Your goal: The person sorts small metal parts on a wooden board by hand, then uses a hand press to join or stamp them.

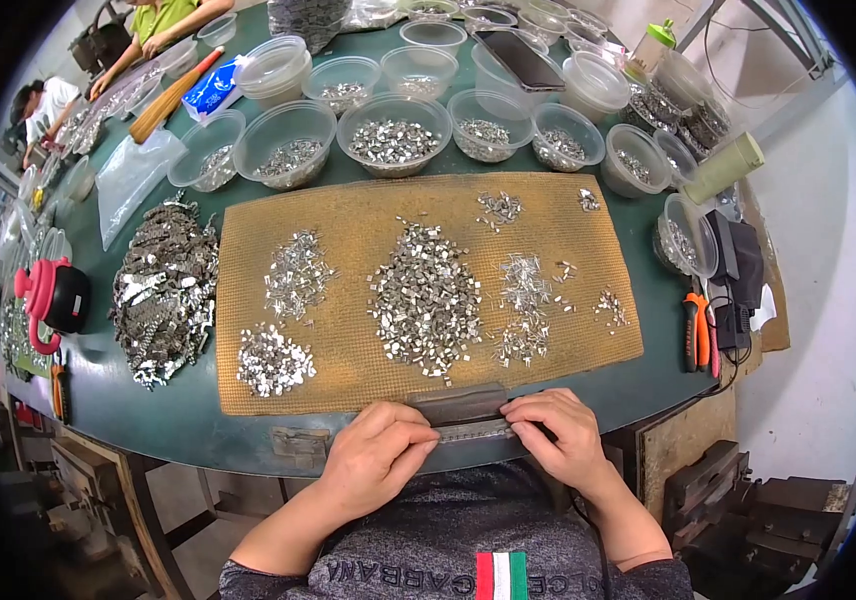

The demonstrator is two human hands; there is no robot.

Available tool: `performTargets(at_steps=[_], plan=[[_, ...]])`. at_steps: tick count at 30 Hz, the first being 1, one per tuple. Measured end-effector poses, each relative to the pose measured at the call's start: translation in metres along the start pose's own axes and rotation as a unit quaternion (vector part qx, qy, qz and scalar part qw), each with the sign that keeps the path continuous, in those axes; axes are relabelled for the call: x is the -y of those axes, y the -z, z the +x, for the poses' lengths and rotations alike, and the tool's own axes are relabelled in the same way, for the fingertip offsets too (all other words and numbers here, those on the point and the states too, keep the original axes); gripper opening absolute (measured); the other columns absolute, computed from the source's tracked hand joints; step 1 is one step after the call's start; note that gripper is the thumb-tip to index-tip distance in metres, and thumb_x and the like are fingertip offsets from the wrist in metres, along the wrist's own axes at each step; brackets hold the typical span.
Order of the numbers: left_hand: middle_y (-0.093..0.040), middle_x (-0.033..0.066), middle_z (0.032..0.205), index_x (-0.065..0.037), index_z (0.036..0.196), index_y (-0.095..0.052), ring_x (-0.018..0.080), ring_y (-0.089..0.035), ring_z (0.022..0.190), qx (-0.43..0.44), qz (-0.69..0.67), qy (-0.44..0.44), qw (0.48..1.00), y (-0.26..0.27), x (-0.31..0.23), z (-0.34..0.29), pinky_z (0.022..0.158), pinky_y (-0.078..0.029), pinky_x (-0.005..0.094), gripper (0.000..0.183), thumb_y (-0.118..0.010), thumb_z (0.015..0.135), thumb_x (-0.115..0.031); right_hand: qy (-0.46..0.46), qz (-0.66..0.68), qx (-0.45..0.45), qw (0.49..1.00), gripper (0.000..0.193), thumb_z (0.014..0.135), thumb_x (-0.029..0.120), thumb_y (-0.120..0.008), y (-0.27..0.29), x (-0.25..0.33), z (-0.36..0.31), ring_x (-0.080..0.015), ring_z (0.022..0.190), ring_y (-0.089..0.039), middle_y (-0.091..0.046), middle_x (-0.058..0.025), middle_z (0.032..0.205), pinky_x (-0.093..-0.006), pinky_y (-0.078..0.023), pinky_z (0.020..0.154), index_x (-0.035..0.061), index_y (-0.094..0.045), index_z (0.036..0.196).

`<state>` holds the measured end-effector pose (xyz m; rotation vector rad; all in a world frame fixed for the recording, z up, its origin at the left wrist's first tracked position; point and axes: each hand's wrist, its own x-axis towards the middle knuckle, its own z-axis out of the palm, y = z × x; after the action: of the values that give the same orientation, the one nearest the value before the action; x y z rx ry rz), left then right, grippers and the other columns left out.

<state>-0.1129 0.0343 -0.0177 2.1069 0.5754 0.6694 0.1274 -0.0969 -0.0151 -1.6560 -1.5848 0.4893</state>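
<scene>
At the table's near edge, my left hand (378, 455) and my right hand (560, 437) pinch the two ends of a narrow grey metal strip (472, 431) with a row of small marks or teeth along it. Just beyond the strip lies a dark bar (458, 402), close to my fingertips. A tan textured mat (348, 205) spreads out past my hands. On its middle sits a large heap of small silvery metal pieces (424, 300). Thin slivers (298, 272) and shiny bits (275, 360) form piles on the left, with more slivers (524, 285) on the right.
Plastic tubs (395, 165) of metal pieces line the mat's far side. A mound of crumpled metal strips (163, 290) lies left, near a pink-and-black pot (56, 298). Orange-handled pliers (696, 330) rest right. A phone (520, 60) lies on a tub. Other people (153, 25) sit far left.
</scene>
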Motion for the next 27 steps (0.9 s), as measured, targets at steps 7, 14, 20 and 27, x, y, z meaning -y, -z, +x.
performTargets(at_steps=[7,14,20,27], plan=[[-0.069,0.0084,0.098,-0.005,0.097,-0.072,0.0265,-0.068,0.088,-0.015,0.058,-0.055,0.997,-0.007,-0.001,0.001,0.074,-0.055,0.0362,0.02,-0.081,0.081,0.0,-0.002,0.003,-0.007,1.0,0.012,0.088,0.005,-0.076,0.0,-0.001,-0.001,-0.0231,0.092,-0.074,-0.078,-0.0067,0.101,-0.0357,-0.052,0.084,0.0064,-0.073,0.099],[-0.068,0.0087,0.096,-0.004,0.096,-0.07,0.0275,-0.069,0.087,-0.079,0.113,-0.114,0.984,-0.014,0.0,-0.002,0.073,-0.058,0.0368,0.024,-0.082,0.076,0.003,-0.008,0.015,0.026,1.0,0.014,0.088,0.007,-0.076,0.003,0.003,0.009,-0.0254,0.092,-0.074,-0.078,-0.0067,0.102,-0.0369,-0.053,0.086,0.0066,-0.073,0.102],[-0.068,0.0074,0.095,-0.003,0.097,-0.069,0.0258,-0.069,0.086,-0.049,0.114,-0.157,0.98,0.003,0.001,-0.003,0.072,-0.058,0.0343,0.023,-0.082,0.078,-0.002,0.008,-0.056,0.092,0.994,0.016,0.087,0.007,-0.076,0.016,0.022,0.025,-0.0284,0.095,-0.073,-0.077,-0.0089,0.104,-0.0376,-0.055,0.086,0.0074,-0.074,0.103],[-0.067,0.0073,0.094,-0.004,0.094,-0.068,0.0241,-0.068,0.083,-0.111,0.114,-0.136,0.978,-0.006,0.001,-0.014,0.07,-0.057,0.0323,0.019,-0.081,0.079,-0.003,0.125,-0.084,0.103,0.983,0.018,0.086,0.008,-0.076,-0.014,0.06,0.088,-0.0262,0.098,-0.071,-0.074,-0.0064,0.106,-0.0388,-0.055,0.09,0.0074,-0.074,0.105]])
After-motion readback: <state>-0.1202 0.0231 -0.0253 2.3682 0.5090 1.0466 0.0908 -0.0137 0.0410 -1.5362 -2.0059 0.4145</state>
